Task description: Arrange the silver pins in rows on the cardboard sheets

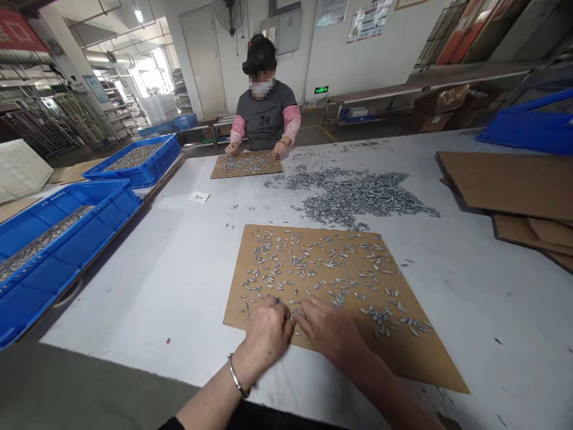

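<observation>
A brown cardboard sheet (416, 358) lies on the white table (170, 269) in front of me, strewn with several small silvery metal pieces (313, 263). My left hand (266, 331) rests on the sheet's near edge with its fingers curled down over the pieces. My right hand (329, 328) lies beside it, fingers bent and pointing left, touching the left hand's fingertips. What the fingers pinch is hidden. A silver bangle circles my left wrist.
A large heap of the same pieces (358, 197) lies beyond the sheet. Across the table a person (265, 101) works over another cardboard sheet (246, 164). Blue crates (67, 233) of pieces (138, 156) stand at left. Stacked cardboard (510, 182) lies at right.
</observation>
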Motion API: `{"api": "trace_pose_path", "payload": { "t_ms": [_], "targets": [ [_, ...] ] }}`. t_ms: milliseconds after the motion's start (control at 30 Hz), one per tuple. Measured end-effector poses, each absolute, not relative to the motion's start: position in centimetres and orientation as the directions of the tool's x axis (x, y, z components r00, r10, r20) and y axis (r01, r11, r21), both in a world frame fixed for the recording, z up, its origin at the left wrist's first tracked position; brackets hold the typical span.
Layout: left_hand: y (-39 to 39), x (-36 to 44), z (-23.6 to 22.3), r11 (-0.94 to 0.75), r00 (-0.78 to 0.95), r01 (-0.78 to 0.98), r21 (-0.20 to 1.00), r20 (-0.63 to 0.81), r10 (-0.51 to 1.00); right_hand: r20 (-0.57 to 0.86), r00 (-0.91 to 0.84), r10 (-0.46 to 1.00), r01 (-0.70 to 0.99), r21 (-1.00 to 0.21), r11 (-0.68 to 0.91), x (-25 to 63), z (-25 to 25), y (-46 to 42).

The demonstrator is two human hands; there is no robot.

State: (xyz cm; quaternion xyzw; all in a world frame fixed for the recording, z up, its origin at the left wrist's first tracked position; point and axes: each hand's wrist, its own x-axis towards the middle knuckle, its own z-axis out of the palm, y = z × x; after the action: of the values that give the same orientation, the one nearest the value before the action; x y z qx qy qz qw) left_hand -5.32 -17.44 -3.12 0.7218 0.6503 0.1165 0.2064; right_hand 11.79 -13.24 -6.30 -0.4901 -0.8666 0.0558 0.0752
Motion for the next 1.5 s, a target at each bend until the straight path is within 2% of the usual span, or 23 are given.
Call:
{"api": "trace_pose_path", "payload": {
  "t_ms": [133,433,633,800,967,1100,1233,1400,1500],
  "targets": [
    [-17.4,-4.0,-3.8,-0.083,0.124,0.94,0.331,-0.105,0.987,-0.054,-0.474,0.879,0.876,-0.127,0.465,11.0,-5.4,-13.7],
    [-17.0,-3.7,-4.3,-0.076,0.093,0.961,0.267,-0.053,0.994,-0.129,-0.518,0.845,0.846,-0.222,0.485,11.5,-5.5,-13.8],
    [-16.8,-3.6,-3.8,-0.058,0.086,0.964,0.258,-0.099,0.991,0.094,-0.486,0.869,0.799,-0.356,0.485,12.6,-6.7,-13.1],
    [-16.6,-3.3,-3.5,-0.047,0.08,0.971,0.235,-0.132,0.988,0.219,-0.365,0.905,0.8,-0.424,0.425,15.8,-6.6,-12.6],
    [-16.6,-3.6,-3.0,-0.068,0.11,0.969,0.239,-0.168,0.98,0.237,-0.352,0.905,0.824,-0.379,0.42,17.1,-7.1,-12.4],
    [-16.4,-3.9,-2.8,-0.091,0.146,0.953,0.289,-0.173,0.974,0.218,-0.469,0.856,0.79,-0.33,0.517,15.9,-7.5,-11.7],
    [-15.9,-4.2,-2.8,-0.089,0.154,0.936,0.341,-0.166,0.974,0.196,-0.554,0.809,0.777,-0.227,0.587,14.7,-7.2,-10.6],
    [-15.9,-4.6,-3.4,-0.124,0.183,0.93,0.345,-0.144,0.972,0.12,-0.586,0.801,0.792,-0.127,0.598,14.0,-6.4,-10.2],
    [-16.3,-5.0,-3.7,-0.149,0.205,0.909,0.389,-0.105,0.973,0.059,-0.607,0.792,0.78,-0.144,0.609,13.8,-5.7,-10.6]
  ]
}}
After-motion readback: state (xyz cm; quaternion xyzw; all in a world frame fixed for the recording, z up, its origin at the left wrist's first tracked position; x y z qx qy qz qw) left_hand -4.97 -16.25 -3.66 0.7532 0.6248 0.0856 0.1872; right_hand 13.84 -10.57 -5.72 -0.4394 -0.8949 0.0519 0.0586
